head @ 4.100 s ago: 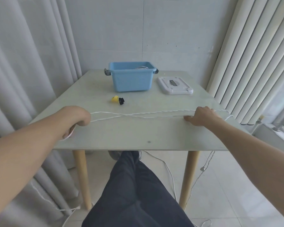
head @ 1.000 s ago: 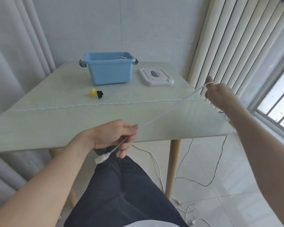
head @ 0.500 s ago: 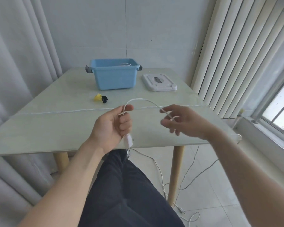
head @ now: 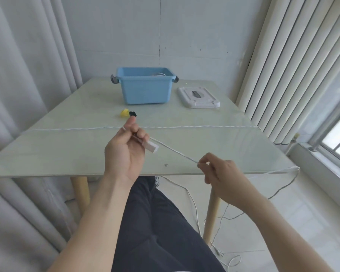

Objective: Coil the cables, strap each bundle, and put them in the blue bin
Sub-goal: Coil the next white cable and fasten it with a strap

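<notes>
Coiling just starting. Left hand [head: 126, 152] is clamped on the white cable [head: 177, 153] near its plug end [head: 152, 147], first loop round the fingers; right hand [head: 222, 173] pinches the same cable further along, strand taut between them above the surface [head: 67, 150]. Most of this cable trails off the right edge onto the floor, uncoiled. A second white cable [head: 185, 127] lies stretched straight across the surface, untouched. Yellow and black straps [head: 127, 113] sit unused near the blue bin [head: 145, 88]. Bin holds something pale, probably a finished bundle, can't tell. Left: coil, strap, bin both.
</notes>
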Tool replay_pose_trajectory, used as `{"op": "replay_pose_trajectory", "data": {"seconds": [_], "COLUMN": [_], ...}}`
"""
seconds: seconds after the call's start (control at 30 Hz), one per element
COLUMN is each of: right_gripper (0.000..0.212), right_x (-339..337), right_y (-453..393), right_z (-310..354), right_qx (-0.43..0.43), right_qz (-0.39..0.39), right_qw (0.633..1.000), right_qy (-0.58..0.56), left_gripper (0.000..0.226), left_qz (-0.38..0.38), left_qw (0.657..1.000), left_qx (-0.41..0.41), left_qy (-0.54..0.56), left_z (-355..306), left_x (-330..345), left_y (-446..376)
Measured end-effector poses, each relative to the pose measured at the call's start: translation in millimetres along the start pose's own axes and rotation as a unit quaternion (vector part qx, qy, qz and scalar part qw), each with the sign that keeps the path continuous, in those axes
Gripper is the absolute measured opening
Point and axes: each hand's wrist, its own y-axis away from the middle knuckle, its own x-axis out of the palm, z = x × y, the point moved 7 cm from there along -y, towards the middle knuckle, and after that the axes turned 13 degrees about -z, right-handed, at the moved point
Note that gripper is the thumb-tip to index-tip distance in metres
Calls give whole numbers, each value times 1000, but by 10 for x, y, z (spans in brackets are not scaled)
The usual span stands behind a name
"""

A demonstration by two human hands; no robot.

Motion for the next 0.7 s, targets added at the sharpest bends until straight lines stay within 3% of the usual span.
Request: {"op": "replay_pose_trajectory", "data": {"seconds": [0.1, 0.2, 0.3, 0.47, 0.57, 0.63, 0.7], "right_gripper": [17, 16, 14, 20, 23, 28, 24], "right_x": [48, 264, 427, 397, 397, 399, 374], "right_y": [124, 290, 456, 470, 507, 538, 530], "right_z": [-33, -8, 68, 136, 241, 307, 343], "right_qx": [3, 33, 4, 25, -37, -74, -81], "right_qz": [40, 166, 282, 243, 249, 250, 234], "right_qw": [997, 980, 947, 968, 967, 965, 969], "right_qy": [67, 106, 152, 54, 47, 43, 1], "left_gripper": [26, 25, 27, 28, 28, 28, 27], "left_qz": [25, 55, 83, 110, 122, 137, 182], "left_qw": [998, 994, 988, 979, 965, 930, 854], "left_qx": [22, 0, -50, -32, 4, 74, 137], "left_qy": [-60, -93, -118, -171, -232, -333, -469], "left_z": [80, 273, 419, 449, 514, 548, 614], "left_x": [83, 171, 228, 180, 116, 54, 16], "left_y": [89, 215, 303, 373, 388, 405, 476]}}
